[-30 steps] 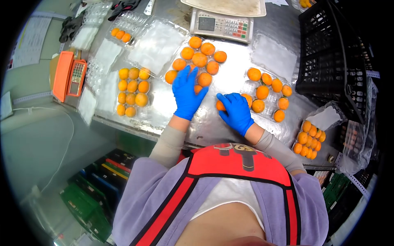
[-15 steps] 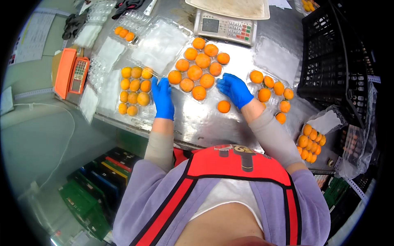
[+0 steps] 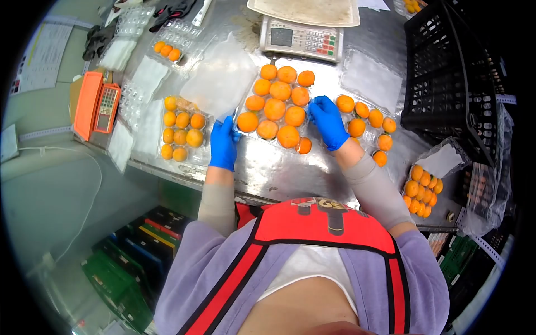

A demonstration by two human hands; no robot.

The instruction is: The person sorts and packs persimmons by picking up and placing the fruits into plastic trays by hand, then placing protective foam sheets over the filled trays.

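In the head view, a clear plastic clamshell tray (image 3: 258, 135) filled with oranges (image 3: 274, 109) is in the middle, slightly raised over the metal table. My left hand (image 3: 223, 144), in a blue glove, pinches its near left corner. At the tray's right edge is my right hand (image 3: 328, 124), also gloved, with its fingers closed on the rim. The fingertips are partly hidden. One loose orange (image 3: 304, 146) shows just beyond the tray's near right corner. The tray's open lid (image 3: 219, 72) extends to the upper left.
Other fruit trays sit to the left (image 3: 181, 127) and right (image 3: 365, 124), with a further one (image 3: 422, 191) at the lower right. A weighing scale (image 3: 301, 38) stands behind. A black crate (image 3: 438, 72) flanks the right side, and an orange calculator-like device (image 3: 106, 109) lies left.
The middle tray has come toward me and looks larger, now reaching the loose orange. My left hand has dropped slightly to its corner; my right hand has closed on its right edge.
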